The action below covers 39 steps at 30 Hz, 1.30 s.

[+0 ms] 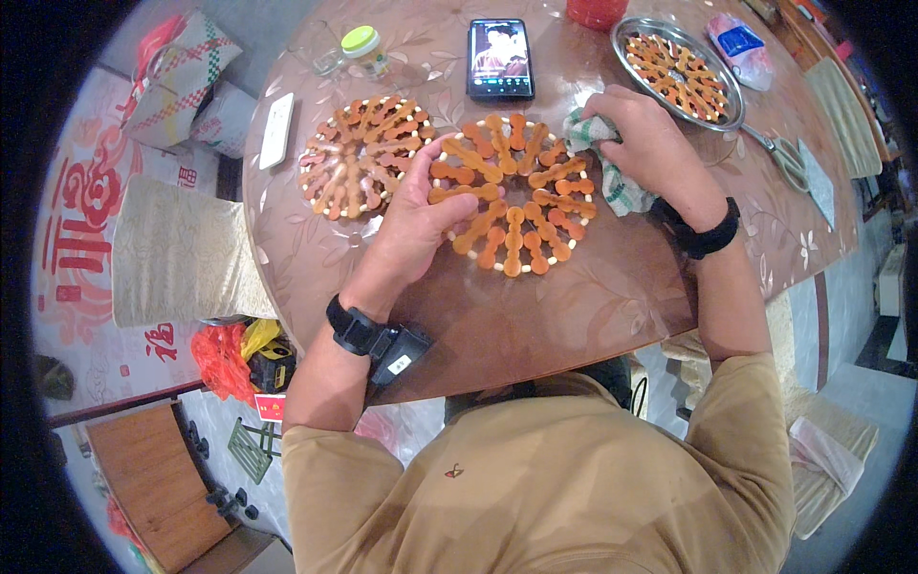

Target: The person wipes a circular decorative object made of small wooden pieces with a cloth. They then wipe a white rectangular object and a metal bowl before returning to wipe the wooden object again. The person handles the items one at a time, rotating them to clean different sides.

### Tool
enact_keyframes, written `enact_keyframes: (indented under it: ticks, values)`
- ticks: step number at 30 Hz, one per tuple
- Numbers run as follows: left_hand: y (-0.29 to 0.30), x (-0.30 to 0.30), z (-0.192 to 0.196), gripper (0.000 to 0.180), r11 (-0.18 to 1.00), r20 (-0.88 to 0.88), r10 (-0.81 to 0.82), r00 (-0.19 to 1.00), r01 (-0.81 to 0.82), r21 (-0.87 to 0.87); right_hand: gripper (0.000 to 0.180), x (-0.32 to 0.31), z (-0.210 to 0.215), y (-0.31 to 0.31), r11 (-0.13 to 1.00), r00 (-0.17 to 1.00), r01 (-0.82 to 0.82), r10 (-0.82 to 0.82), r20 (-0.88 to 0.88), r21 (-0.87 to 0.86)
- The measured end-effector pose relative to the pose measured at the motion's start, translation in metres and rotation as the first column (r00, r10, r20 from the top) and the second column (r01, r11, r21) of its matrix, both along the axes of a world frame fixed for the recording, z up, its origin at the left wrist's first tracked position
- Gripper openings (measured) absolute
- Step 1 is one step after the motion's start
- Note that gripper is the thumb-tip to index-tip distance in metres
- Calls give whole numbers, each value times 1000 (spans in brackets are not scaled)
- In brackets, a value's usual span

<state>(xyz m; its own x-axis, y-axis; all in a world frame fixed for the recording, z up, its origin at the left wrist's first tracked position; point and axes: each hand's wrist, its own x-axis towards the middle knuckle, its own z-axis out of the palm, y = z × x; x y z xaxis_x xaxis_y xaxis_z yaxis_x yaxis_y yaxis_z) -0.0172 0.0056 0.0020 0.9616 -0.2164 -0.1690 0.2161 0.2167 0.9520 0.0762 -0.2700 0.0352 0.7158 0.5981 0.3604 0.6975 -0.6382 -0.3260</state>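
A round openwork trivet (513, 225) of orange-brown wooden pieces, set out like spokes with small white beads around the rim, is tilted up over the table in front of me. My left hand (421, 215) grips its left edge, thumb on top and fingers partly hidden behind. At the trivet's upper right, my right hand (650, 139) is closed on a green-and-white checked cloth (626, 194), which hangs down beside the rim. A similar trivet (349, 163) lies flat to the left. Another trivet (674, 77) rests in a round metal dish (734, 113) at the far right.
A phone (500, 57) with a lit screen stands at the back, near a jar with a yellow-green lid (361, 40). Scissors (790, 165) lie on the right. A white flat case (276, 130) is near the left edge. The round table (459, 335) curves close to my body.
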Motion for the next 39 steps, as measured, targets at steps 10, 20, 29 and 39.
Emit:
enact_keyframes:
  ticks: [10, 20, 29, 39]
  values:
    - [0, 1, -2, 72, 999, 29, 27, 999, -28, 26, 23, -27, 17, 21, 973, 941, -225, 204, -268, -51]
    - [5, 0, 1, 69, 996, 35, 32, 999, -35, 85, 27, -2, 0, 2, 994, 999, -5, 1, -35, -107]
    - [-1, -7, 19, 65, 994, 42, 105, 994, -106, 30, 26, -1, -2, -2, 992, 999, -9, 5, -38, -126]
    - [7, -8, 77, 67, 950, 201, 293, 935, -308, 49, 29, -12, -2, 5, 974, 988, -84, 54, -143, -210]
